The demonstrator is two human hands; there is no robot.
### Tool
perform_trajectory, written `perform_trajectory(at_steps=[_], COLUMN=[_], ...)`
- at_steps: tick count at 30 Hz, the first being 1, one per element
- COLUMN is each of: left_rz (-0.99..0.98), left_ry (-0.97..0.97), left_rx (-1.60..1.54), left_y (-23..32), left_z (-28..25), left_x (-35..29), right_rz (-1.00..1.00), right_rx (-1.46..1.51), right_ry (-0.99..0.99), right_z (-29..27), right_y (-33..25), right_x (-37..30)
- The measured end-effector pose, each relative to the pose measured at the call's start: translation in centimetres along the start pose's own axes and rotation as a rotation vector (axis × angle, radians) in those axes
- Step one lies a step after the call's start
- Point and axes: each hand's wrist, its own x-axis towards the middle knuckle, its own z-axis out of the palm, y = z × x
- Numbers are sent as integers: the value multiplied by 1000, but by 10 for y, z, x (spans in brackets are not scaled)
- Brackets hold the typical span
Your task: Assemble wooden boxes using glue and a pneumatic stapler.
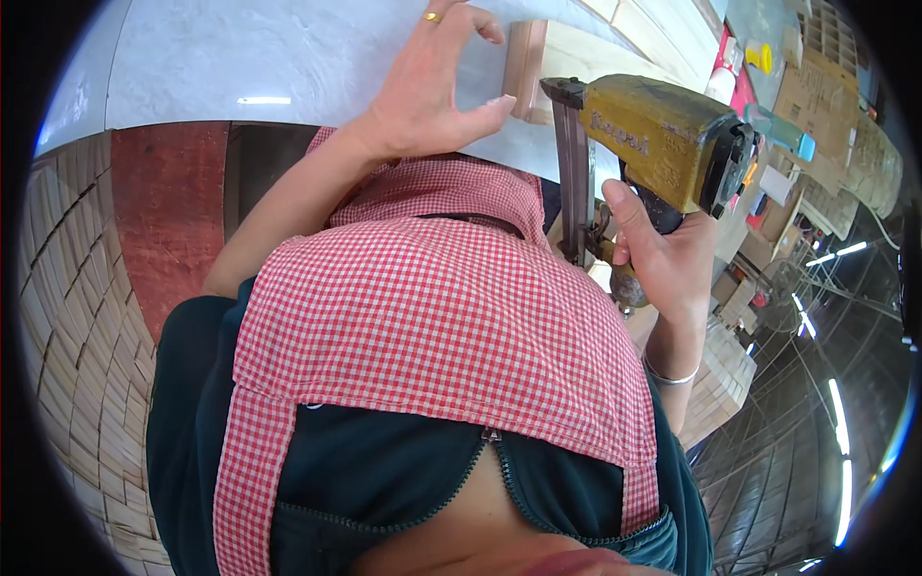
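My right hand is wrapped round the grip of a yellow and black pneumatic nail gun, a worn tool with a long metal magazine. Its nose is close to a pale wooden block on the table, but I cannot tell whether they touch. Just left of that block is my left hand, thumb and fingers curved apart with nothing between them. A gold ring sits on one finger.
The white marbled tabletop spans the top. More pale wooden boards lie at the far right. A yellow object and cardboard boxes are beyond them. Stacked wood stands at the left, beside a red panel.
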Motion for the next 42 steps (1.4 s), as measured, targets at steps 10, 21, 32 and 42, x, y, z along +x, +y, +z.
perform_trajectory(at_steps=[10,21,32,42], left_rz=[-66,-116,11,219], left_ry=[174,149,156,-242], left_rx=[159,200,385,701], left_y=[-2,2,26,49], left_z=[22,21,10,82], left_x=[13,15,25,70], right_rz=[-95,-78,-45,39], right_rx=[-27,-76,-233,-132], right_ry=[42,-28,45,132], right_z=[-17,-26,-59,-96], right_y=[-9,-16,-9,31], right_x=[38,56,67,71])
